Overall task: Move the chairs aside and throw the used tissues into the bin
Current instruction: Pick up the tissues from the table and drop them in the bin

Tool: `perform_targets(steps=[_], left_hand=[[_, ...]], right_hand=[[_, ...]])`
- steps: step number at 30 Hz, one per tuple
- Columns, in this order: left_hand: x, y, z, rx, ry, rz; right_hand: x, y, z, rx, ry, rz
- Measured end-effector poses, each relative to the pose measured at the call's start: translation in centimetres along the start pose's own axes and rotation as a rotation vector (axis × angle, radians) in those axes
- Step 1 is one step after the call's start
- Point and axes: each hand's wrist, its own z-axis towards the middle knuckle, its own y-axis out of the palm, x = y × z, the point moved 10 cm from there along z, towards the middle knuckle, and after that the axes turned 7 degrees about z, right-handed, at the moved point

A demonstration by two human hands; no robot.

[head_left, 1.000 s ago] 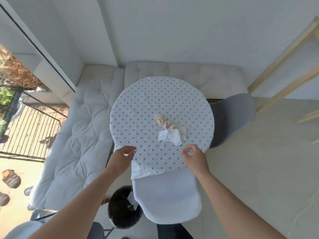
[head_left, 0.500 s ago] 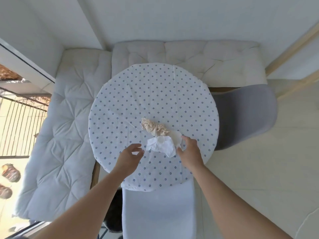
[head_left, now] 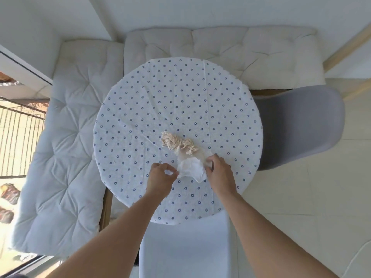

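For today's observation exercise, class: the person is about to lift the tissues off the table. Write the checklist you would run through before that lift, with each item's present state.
1. Left hand at the white tissue: ok, fingertips touch its left edge.
2. Right hand at the white tissue: ok, fingers rest on its right edge.
3. Firm grip closed on the tissue: cannot tell.
4. Beige tissue gathered too: not ok, it lies beyond the hands, untouched.
5. Bin within view for the drop: not ok, none visible.
6. Chairs aside: not ok, the white chair stands against the table and the grey chair at its right.
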Motion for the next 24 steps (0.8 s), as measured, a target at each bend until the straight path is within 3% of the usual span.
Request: perform_targets(steps=[10, 24], left_hand=[[-5.1, -2.6, -5.2, 0.008, -0.033, -0.132], [-14.3, -12.1, -15.3, 0.099, 0.031, -0.306]], right_hand=[[-0.4, -1.8, -5.6, 0.059, 0.018, 0.08], [-11.2, -3.8, -16.9, 0.223, -0.074, 0.181]])
